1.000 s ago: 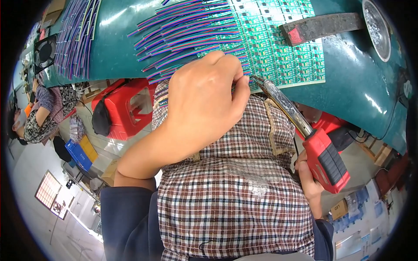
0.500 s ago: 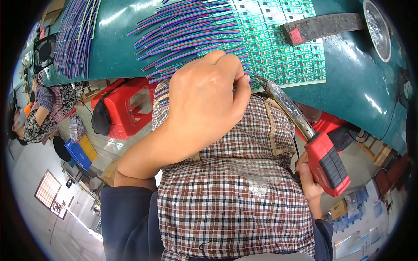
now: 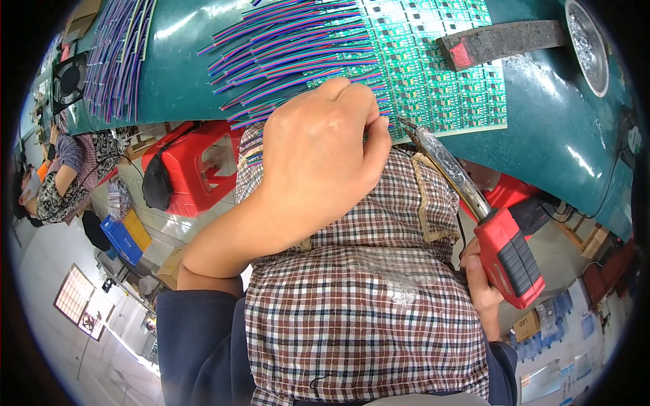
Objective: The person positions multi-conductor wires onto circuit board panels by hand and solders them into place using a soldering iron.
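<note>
There is a single view, from a fisheye camera worn on the person's head, looking steeply down and close over the lap. The teal bench point(image 3: 169, 74) curves across the top, the left hand point(image 3: 318, 155) fills the centre, and the floor shows at the lower left. Straight edges bend toward the dark rim.

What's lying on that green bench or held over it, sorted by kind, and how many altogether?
Green circuit-board panel: 1
Groups of coloured wire bundles: 2, the big spread and the far-left batch
Soldering iron with red handle, in the right hand: 1
Grey bar with red end: 1
Round metal dish: 1
Total: 6
</note>
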